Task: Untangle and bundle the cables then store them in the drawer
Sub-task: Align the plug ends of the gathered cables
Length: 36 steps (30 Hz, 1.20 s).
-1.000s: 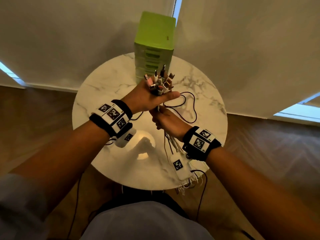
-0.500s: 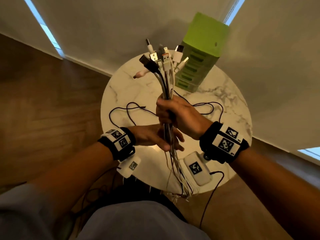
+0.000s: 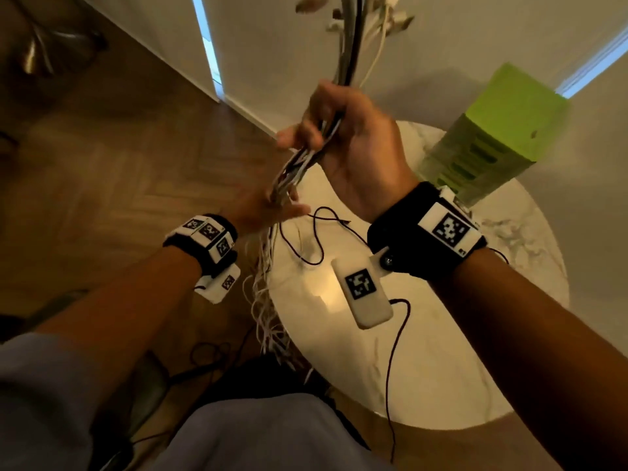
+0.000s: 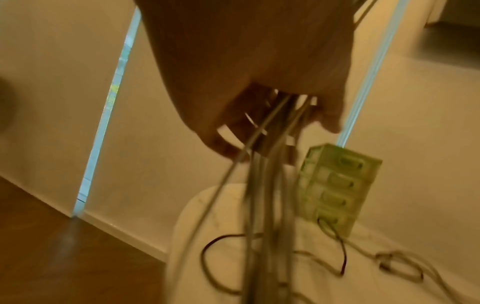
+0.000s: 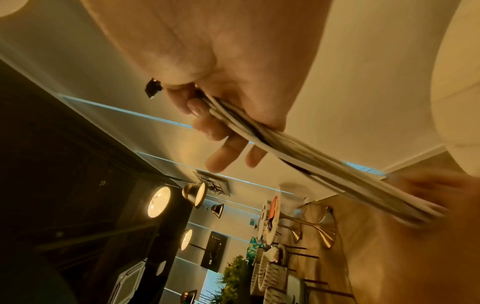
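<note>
My right hand [image 3: 317,137] is raised above the table and grips a bundle of white, grey and black cables [image 3: 295,168]. The plug ends stick up past the top of the head view. Lower on the same bundle my left hand [image 3: 272,209] curls round it, thumb out. The right wrist view shows my fingers [image 5: 205,115] clamped on the bundle [image 5: 324,170]. Through the left wrist view, blurred, the cables [image 4: 262,195] pass my curled fingers [image 4: 223,144]. Loose ends [image 3: 268,317] hang past the table's left edge. The green drawer unit [image 3: 503,113] [image 4: 337,185] stands at the table's back, its drawers closed.
A thin black cable [image 3: 317,246] [image 4: 207,246] lies looped on the round marble table [image 3: 441,351]. More cable [image 4: 389,261] lies near the drawer unit's foot. Wooden floor [image 3: 119,164] is to the left, a white wall behind.
My right hand has lifted the bundle higher, so the plug ends now leave the top of the view. My left hand has slid lower along the cables. My head has turned left.
</note>
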Motion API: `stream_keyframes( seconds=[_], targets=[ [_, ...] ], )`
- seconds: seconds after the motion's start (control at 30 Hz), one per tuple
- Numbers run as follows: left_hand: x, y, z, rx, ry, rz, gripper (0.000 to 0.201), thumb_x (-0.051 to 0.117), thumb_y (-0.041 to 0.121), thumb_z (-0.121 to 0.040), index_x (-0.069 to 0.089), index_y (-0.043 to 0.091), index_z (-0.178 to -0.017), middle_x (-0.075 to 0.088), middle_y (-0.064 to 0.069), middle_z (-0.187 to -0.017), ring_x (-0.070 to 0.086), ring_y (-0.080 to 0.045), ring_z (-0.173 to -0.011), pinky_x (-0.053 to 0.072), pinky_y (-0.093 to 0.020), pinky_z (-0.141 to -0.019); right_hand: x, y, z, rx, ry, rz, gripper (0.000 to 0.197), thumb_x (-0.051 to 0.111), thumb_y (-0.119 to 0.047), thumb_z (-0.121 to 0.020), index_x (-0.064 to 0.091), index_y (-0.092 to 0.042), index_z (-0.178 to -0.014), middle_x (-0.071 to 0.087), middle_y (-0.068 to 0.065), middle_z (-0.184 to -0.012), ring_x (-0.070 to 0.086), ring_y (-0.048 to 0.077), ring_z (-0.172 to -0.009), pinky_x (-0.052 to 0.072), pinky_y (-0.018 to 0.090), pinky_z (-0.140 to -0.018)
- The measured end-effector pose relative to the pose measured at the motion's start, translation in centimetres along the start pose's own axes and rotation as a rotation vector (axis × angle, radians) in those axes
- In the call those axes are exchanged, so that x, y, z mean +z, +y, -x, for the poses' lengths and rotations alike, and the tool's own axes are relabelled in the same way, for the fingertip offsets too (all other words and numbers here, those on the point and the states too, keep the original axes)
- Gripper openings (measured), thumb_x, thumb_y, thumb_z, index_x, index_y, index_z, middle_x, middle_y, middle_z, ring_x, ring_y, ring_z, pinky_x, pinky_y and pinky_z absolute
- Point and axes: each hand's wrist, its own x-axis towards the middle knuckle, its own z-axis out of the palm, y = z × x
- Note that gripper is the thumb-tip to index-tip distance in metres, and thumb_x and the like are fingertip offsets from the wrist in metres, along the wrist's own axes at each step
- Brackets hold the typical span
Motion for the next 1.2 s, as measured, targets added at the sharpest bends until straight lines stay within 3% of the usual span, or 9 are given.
stream_keyframes(
  seconds=[0.07,0.13,0.33,0.4,0.53,0.7,0.9,1.03,1.2],
  targets=[
    [-0.4,-1.7,0.8,-0.018,-0.144,-0.101,0.029,0.075,0.041,-0.088,0.067,0.014,-0.089,0.066,-0.009,-0.081,0.061,-0.019,-0.071,0.048,-0.034,-0.067,0.2,-0.4,-0.6,0.026,-0.018,-0.014,0.033,0.038,-0.022,-0.1,0.039,-0.015,-0.068,0.029,0.002,-0.057,0.039,0.025,-0.054,0.049,0.045,-0.082],
    [-2.0,-2.8,0.6,0.002,-0.082,-0.192,0.016,0.071,0.04,-0.092,0.059,0.035,-0.081,0.061,0.003,-0.074,0.055,-0.009,-0.066,0.041,-0.03,-0.063,0.0,-0.3,-0.8,0.066,-0.02,0.003,0.032,0.039,-0.022,-0.099,0.036,-0.016,-0.068,0.023,0.001,-0.058,0.025,0.022,-0.052,0.048,0.041,-0.076],
    [-7.6,-4.1,-2.3,0.024,0.316,-0.253,0.015,0.064,0.013,-0.095,0.056,0.025,-0.092,0.054,0.008,-0.075,0.048,-0.004,-0.063,0.047,-0.01,-0.063,-0.9,1.8,-0.9,-0.006,0.041,0.191,0.035,0.039,-0.012,-0.1,0.038,-0.014,-0.065,0.029,0.007,-0.057,0.048,0.029,-0.059,0.048,0.052,-0.103],
    [-7.7,-4.5,-2.7,0.044,0.067,-0.299,0.029,0.076,0.014,-0.087,0.055,0.026,-0.103,0.056,0.012,-0.086,0.051,0.001,-0.073,0.053,-0.03,-0.08,-1.3,2.7,-1.2,-0.01,0.091,0.217,0.036,0.038,-0.012,-0.101,0.039,-0.015,-0.065,0.029,0.003,-0.055,0.043,0.026,-0.055,0.048,0.056,-0.102],
    [-5.5,-5.2,-1.9,-0.003,-0.528,-0.255,0.097,0.093,0.048,-0.064,0.04,0.034,-0.143,0.051,0.015,-0.134,0.051,-0.004,-0.118,0.044,-0.026,-0.101,-2.8,4.3,-1.0,0.057,0.175,0.145,0.031,0.04,-0.018,-0.099,0.035,-0.018,-0.068,0.023,-0.001,-0.059,0.027,0.018,-0.052,0.052,0.054,-0.091],
    [-3.5,-3.3,-3.6,0.086,-0.524,-0.138,0.097,0.049,0.089,-0.075,0.019,0.045,-0.156,0.034,0.014,-0.159,0.038,-0.012,-0.142,0.032,-0.045,-0.119,-6.2,5.6,0.5,0.119,0.24,0.127,0.022,0.042,-0.01,-0.084,0.044,-0.021,-0.066,0.028,-0.003,-0.061,0.03,0.012,-0.051,0.045,0.043,-0.076],
    [0.2,6.2,-4.8,0.319,-0.666,0.307,0.075,0.046,0.078,-0.086,0.042,0.034,-0.145,0.046,0.011,-0.153,0.037,-0.004,-0.145,0.029,-0.026,-0.12,-8.4,8.0,3.0,0.221,0.08,0.368,0.022,0.051,-0.001,-0.079,0.037,-0.017,-0.072,0.04,-0.005,-0.064,0.042,0.021,-0.063,0.046,0.047,-0.071],
    [2.5,8.8,-5.8,0.262,-0.677,0.241,0.042,0.038,0.048,-0.104,0.067,0.025,-0.123,0.065,0.01,-0.132,0.055,-0.004,-0.128,0.038,-0.032,-0.114,-9.7,9.3,4.4,0.272,0.062,0.382,0.031,0.057,0.007,-0.082,0.039,-0.014,-0.069,0.043,-0.004,-0.062,0.045,0.014,-0.058,0.048,0.045,-0.072],
    [5.3,10.9,-6.2,0.29,-0.818,-0.028,0.049,0.028,0.058,-0.101,0.067,0.042,-0.124,0.058,0.031,-0.087,0.058,0.009,-0.1,0.04,-0.022,-0.1,-12.2,12.1,5.0,0.39,0.171,0.34,0.026,0.071,-0.011,-0.087,0.058,0.012,-0.086,0.062,0.028,-0.079,0.064,0.031,-0.076,0.055,0.051,-0.085]
  ],
)
